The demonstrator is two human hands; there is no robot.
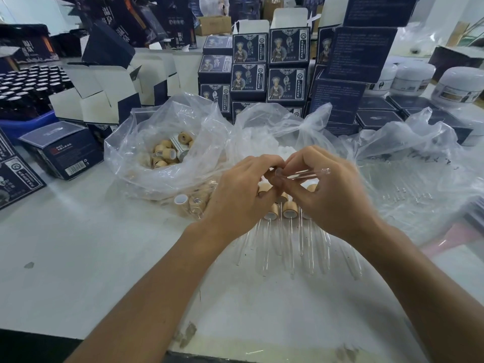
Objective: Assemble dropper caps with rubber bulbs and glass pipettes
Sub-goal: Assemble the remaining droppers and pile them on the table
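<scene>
My right hand point(324, 195) pinches a clear glass pipette point(309, 174) that points up and to the right. My left hand point(241, 192) is curled against it, fingertips meeting the pipette's near end; what it holds is mostly hidden by the fingers, with a wood-coloured cap point(264, 189) showing under its thumb. Below the hands, a row of assembled droppers point(289, 213) lies on the table, caps away from me, glass tubes toward me. A plastic bag of wood-coloured caps point(167, 150) sits to the left, a bag of white rubber bulbs point(264, 142) behind the hands.
A third plastic bag with loose glass pipettes point(408, 184) lies at the right. Stacks of dark blue product boxes point(264, 72) fill the back of the white table point(91, 258). White jars point(455, 85) stand at the back right. A tray of dark bottles point(28, 85) is at the far left.
</scene>
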